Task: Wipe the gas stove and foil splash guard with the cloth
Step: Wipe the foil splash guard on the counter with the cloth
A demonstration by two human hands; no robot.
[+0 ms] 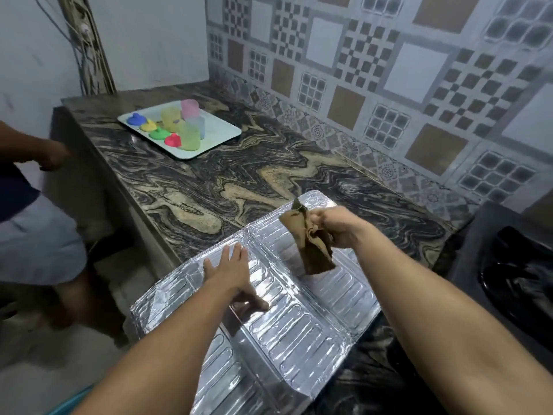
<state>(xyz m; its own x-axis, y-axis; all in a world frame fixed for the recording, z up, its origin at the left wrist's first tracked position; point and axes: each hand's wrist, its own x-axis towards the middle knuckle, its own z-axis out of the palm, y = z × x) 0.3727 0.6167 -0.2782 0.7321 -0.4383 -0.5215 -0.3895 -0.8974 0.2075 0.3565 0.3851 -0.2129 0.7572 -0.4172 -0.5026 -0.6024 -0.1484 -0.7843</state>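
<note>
The silver foil splash guard point(299, 324) lies flat on the marble counter, its ribbed panels unfolded and its near end hanging over the counter's front edge. My left hand point(232, 272) rests flat on its left panel with fingers straight. My right hand point(336, 227) grips a crumpled brown cloth point(311, 241) and holds it lifted just above the guard's far right part. The black gas stove point(514, 280) sits at the right edge of the head view, partly cut off.
A white tray point(218, 139) with coloured plastic cups and lids stands at the far left of the counter point(239, 181). Another person point(36, 223) stands at the left beside the counter's end. A patterned tile wall point(389, 85) runs behind.
</note>
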